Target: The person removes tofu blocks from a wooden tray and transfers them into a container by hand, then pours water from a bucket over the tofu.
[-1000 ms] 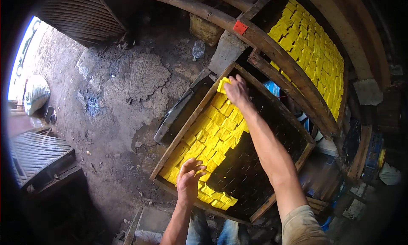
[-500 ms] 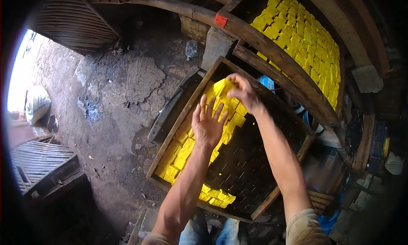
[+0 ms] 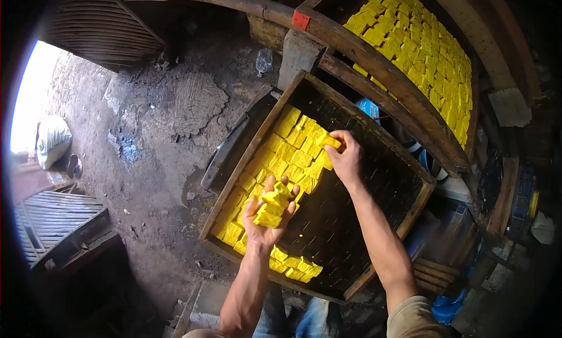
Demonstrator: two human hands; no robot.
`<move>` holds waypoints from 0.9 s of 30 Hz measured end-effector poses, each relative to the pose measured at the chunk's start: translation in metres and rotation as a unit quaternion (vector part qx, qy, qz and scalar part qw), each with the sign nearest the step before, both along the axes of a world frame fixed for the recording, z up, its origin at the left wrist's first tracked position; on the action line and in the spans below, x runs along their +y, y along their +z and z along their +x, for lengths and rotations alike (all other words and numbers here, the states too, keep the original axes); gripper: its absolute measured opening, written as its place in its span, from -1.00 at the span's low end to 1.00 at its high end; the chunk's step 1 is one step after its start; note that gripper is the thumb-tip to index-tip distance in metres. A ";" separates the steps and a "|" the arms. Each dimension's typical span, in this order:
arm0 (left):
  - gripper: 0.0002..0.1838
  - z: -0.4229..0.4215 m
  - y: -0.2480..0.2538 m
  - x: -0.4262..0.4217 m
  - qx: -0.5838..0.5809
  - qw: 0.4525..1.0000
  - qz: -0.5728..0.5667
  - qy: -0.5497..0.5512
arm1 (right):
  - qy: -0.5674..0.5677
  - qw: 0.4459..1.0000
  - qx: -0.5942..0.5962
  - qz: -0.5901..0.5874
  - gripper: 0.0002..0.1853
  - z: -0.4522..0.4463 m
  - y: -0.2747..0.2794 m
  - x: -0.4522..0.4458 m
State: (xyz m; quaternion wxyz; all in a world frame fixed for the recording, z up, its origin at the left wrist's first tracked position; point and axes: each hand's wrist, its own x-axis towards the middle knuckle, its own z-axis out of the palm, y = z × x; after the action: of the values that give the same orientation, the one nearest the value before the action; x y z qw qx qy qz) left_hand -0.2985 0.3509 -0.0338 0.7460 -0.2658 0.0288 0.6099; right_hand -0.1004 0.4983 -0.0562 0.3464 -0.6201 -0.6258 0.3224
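My left hand (image 3: 264, 235) is palm up over the left side of a wooden tray (image 3: 234, 212), its fingers curled around several small yellow blocks (image 3: 270, 212). Between the thumb and fingers of my right hand (image 3: 348, 157) is one yellow block (image 3: 329, 140), at the edge of the laid blocks. Rows of similar yellow blocks (image 3: 285, 150) line the tray's left side, packed close together. A short row of blocks (image 3: 295, 266) runs along its near edge. The tray's dark slatted bottom shows on the right.
A second wooden tray full of yellow blocks (image 3: 418, 62) stands at the upper right, behind a curved wooden beam (image 3: 374, 54). Slatted racks (image 3: 61, 221) stand at the left on the rough floor. A clear plastic cup (image 3: 264, 61) lies beyond the tray.
My left hand was spread with no blocks visible in its palm; now it holds several and is lower and further left. My right hand has moved slightly down, with one block in its fingertips.
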 end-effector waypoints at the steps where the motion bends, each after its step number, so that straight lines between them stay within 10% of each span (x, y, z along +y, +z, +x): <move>1: -0.44 -0.001 0.003 -0.003 0.000 1.000 -0.001 0.001 | 0.001 1.000 0.000 -0.001 -0.73 -0.005 -0.002 0.009; 7: -0.38 -0.008 -0.002 -0.014 -0.038 0.997 0.069 0.018 | 0.042 0.923 -0.370 0.095 -0.62 -0.028 -0.033 0.020; 16: -0.61 -0.029 0.005 -0.019 0.083 0.994 -0.060 -0.039 | 0.037 0.991 0.077 -0.106 -0.48 -0.023 -0.011 0.037; 20: -0.60 -0.033 -0.010 -0.023 0.018 0.999 -0.035 -0.010 | 0.112 0.950 -0.253 -0.145 -0.47 -0.051 -0.003 0.063; 27: -0.55 -0.037 0.000 -0.021 0.027 0.999 -0.045 0.001 | 0.118 0.971 -0.206 -0.034 -0.49 -0.064 -0.016 0.031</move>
State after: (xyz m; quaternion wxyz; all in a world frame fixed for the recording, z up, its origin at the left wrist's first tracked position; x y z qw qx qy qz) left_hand -0.3359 0.3296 -0.0334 0.7315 -0.2830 0.0762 0.6157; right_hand -0.1644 0.5291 -0.0721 0.1484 -0.6064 -0.7410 0.2475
